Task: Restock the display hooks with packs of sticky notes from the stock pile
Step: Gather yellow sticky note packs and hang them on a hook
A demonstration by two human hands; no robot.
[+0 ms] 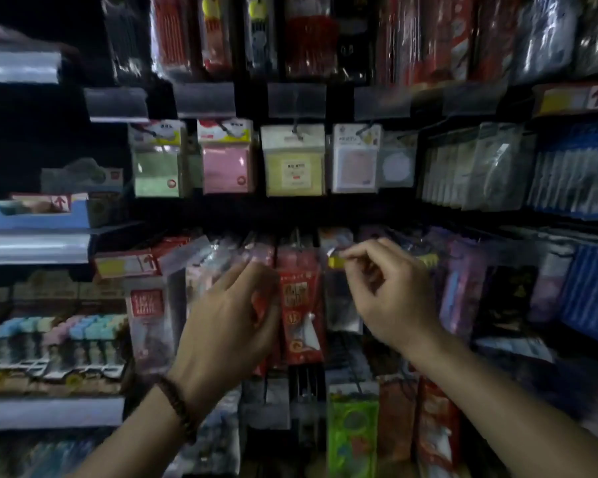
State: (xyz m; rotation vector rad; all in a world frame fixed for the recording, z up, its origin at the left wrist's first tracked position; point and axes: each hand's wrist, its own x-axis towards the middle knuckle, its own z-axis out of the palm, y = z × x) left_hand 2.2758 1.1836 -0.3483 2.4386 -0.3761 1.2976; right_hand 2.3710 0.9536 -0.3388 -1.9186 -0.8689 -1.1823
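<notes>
Sticky-note packs hang on hooks in the middle row: a green pack (157, 160), a pink pack (225, 158), a yellow pack (293, 162) and a white pack (355, 160). One row lower, my left hand (232, 315) curls its fingers around a red hanging pack (299, 305) from the left. My right hand (390, 291) pinches the top of a clear pack with a yellow tab (337, 262) at its hook. The picture is dim and blurred.
Red and dark packs fill the top row. Grey and blue packs (573, 174) hang at the right. Shelves (32, 248) with small pastel items stand at the left. Green and red packs (353, 429) hang lowest, below my hands.
</notes>
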